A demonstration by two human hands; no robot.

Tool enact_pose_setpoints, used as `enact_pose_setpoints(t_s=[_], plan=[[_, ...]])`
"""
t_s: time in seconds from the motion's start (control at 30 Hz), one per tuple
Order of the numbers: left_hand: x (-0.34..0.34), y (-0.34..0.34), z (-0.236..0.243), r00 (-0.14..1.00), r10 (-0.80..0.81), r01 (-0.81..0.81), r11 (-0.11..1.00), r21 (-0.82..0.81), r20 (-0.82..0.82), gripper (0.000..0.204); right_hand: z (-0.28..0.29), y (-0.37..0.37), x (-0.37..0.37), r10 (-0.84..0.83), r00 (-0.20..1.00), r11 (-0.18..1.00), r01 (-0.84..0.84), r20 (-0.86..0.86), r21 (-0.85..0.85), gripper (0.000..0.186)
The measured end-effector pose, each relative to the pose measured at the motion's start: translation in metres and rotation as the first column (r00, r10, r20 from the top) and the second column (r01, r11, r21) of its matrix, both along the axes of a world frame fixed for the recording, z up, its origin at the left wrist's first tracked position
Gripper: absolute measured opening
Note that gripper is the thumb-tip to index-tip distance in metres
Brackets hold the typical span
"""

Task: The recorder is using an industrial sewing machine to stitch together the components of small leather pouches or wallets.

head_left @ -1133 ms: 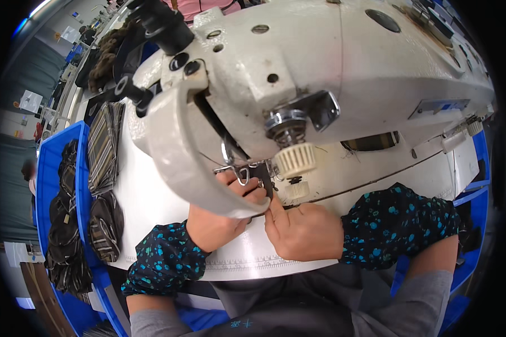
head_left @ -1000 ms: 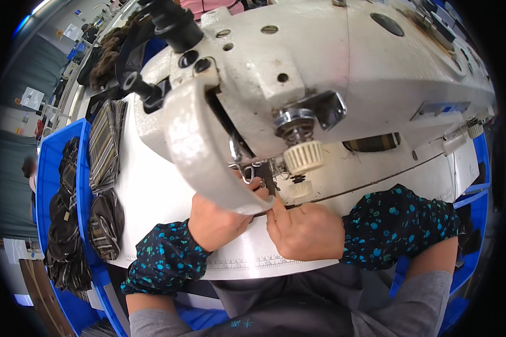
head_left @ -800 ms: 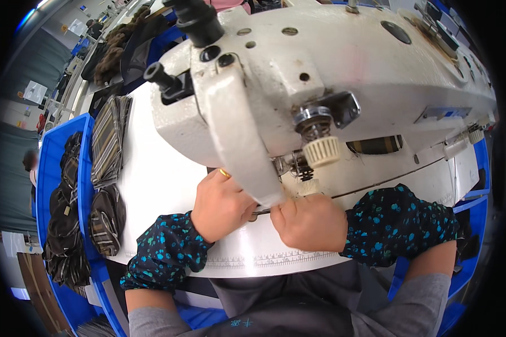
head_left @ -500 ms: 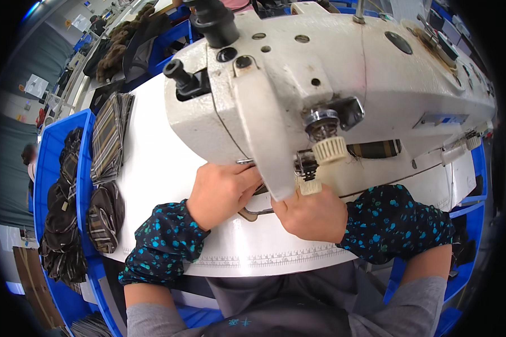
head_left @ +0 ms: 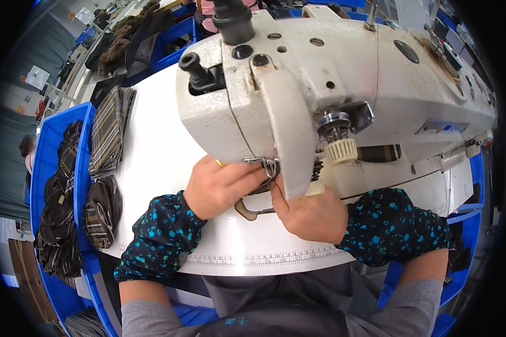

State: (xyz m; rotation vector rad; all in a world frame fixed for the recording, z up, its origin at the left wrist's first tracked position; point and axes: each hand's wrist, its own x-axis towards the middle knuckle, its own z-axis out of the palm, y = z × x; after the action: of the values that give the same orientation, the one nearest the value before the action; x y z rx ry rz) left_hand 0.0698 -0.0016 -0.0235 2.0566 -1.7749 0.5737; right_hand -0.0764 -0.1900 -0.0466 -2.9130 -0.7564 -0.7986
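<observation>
A white sewing machine point(head_left: 315, 73) fills the upper middle, its head over both my hands. My left hand point(head_left: 219, 188), with a ring on one finger, reaches under the head to the left of the needle area. Its fingers press together on a small dark cloth piece point(head_left: 262, 188) with a toothed, zipper-like edge. My right hand point(head_left: 315, 216) lies to the right of that piece, fingers bent in and pinching at its edge; the machine's guard hides part of them. A brown-tipped curved strip point(head_left: 245, 211) sticks out toward me between the hands. Needle and stitching are hidden.
Striped cloth panels point(head_left: 111, 132) lie stacked on the white table point(head_left: 157, 126) at left. Beside them stands a blue bin point(head_left: 84, 146) of dark pouches. A printed ruler point(head_left: 258, 262) runs along the near edge. A rolled striped piece point(head_left: 379, 153) rests under the machine arm.
The view has shifted slightly, so the machine sits further right. My left fingers are flatter and further over the cloth, showing the ring. My right hand stays almost in place.
</observation>
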Motion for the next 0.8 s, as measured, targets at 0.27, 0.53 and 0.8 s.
enact_pose_setpoints(t_s=[0.27, 0.53, 0.8], plan=[[-0.006, -0.004, 0.002, 0.966, -0.043, 0.049, 0.999, 0.018, -0.255, 0.026, 0.0, -0.003, -0.001, 0.017, 1.0, 1.0, -0.016, -0.021, 0.015, 0.038], [-0.012, -0.004, 0.006, 0.969, 0.014, 0.01, 0.995, 0.095, -0.247, 0.03, 0.002, 0.003, -0.005, 0.058, 0.998, 0.994, -0.055, -0.031, 0.099, 0.029], [-0.011, -0.005, 0.008, 0.991, 0.014, 0.006, 0.99, 0.14, -0.137, 0.03, 0.008, 0.005, -0.008, 0.083, 0.995, 0.99, -0.075, -0.06, 0.123, 0.03]])
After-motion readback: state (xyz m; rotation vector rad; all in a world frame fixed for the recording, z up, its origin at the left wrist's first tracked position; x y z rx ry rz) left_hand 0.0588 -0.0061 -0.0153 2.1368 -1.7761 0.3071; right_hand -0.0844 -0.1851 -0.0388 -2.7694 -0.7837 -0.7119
